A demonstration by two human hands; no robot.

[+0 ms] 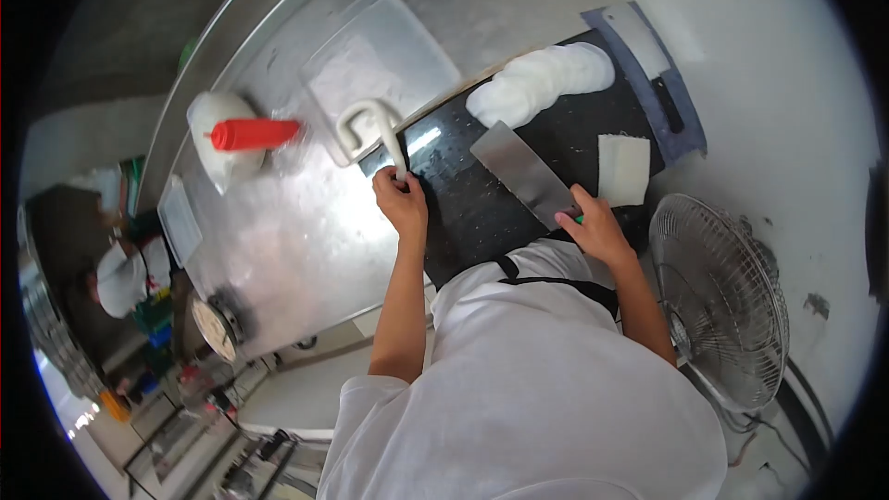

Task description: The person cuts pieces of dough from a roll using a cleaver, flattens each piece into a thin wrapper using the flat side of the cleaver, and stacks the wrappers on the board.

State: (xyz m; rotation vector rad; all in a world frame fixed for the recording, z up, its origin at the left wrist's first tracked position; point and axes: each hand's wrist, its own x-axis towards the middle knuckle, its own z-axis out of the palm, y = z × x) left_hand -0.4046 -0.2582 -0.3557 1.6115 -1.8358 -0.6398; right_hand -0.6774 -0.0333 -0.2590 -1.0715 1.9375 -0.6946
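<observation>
My left hand (402,204) is closed around the near end of a white dough rope (381,125), at the left edge of the black board (454,213). The rope curls away into a clear plastic bin (417,32) with white powder on its bottom. My right hand (595,230) grips a wide-bladed cleaver (526,171) by its handle, of which a bit of green shows. The blade lies low over the board, seemingly flat; I cannot tell if it touches. Just beyond its tip is an overlapping row of thin white dough rounds (542,81). A folded white cloth (623,169) lies right of the blade.
Another cleaver (641,43) rests on a blue cloth (681,134) at the board's right end. A red squeeze bottle (252,134) lies against a white-filled bag (227,165) on the steel table (287,222). A fan (718,301) stands close on the right. Far left, a white-capped person is visible.
</observation>
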